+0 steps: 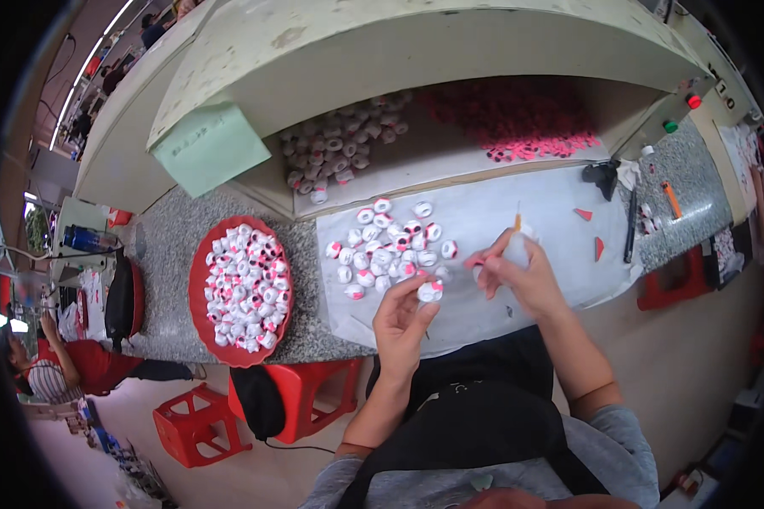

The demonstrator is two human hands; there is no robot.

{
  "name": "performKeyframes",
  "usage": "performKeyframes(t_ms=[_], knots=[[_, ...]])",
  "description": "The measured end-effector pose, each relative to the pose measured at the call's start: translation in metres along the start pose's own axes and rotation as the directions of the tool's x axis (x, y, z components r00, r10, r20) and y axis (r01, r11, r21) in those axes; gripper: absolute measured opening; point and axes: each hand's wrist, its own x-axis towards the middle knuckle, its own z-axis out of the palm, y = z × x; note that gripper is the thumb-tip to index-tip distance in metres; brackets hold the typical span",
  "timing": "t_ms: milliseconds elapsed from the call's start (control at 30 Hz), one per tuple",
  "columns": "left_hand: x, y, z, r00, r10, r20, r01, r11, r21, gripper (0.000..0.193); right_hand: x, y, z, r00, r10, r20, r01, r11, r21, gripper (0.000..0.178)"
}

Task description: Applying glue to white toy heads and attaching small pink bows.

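Observation:
My left hand (401,322) pinches a small round white piece with pink patches (430,293) between thumb and fingertips, above the white paper (475,327). Just to the right, my right hand (522,276) is closed around a small whitish squeeze bottle (520,248) with a thin orange tip pointing up and away. Its thumb and forefinger come together toward the left; whether they also pinch a small part is too small to tell. Beyond my left hand lies a loose pile of similar white and pink pieces (386,246).
A red scalloped tray (198,293) heaped with such pieces stands left. Under the shelf hood (433,42) lie more white pieces (340,148) and many pink bits (539,140). A black pen (630,225) and orange stick (672,200) lie right. Red stools (200,424) stand below; a person sits far left.

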Motion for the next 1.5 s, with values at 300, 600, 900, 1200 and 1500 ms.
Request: performKeyframes(t_ms=[300,600,900,1200,1500], knots=[[-0.018,0.002,0.005,0.996,0.036,-0.082,-0.033,0.998,0.048,0.037,-0.031,0.03,0.003,0.995,-0.059,-0.08,0.054,0.997,-0.059,0.014],[-0.015,-0.009,0.006,1.0,-0.01,-0.006,0.011,0.992,0.122,0.033,-0.04,0.019,0.004,0.997,-0.066,0.029,0.067,0.997,-0.044,0.009],[-0.014,-0.009,-0.005,0.973,0.17,0.154,-0.221,0.877,0.426,0.028,-0.032,0.027,0.021,0.996,0.002,0.084,0.003,0.998,-0.06,0.009],[-0.012,-0.006,-0.006,0.958,0.178,0.223,-0.261,0.864,0.431,0.031,-0.028,0.031,0.021,0.999,-0.01,0.043,0.013,0.997,-0.078,0.01],[-0.015,0.0,-0.004,0.989,-0.038,0.146,0.043,0.998,-0.035,0.024,-0.031,0.032,0.02,0.976,-0.172,0.13,0.193,0.967,-0.165,0.031]])
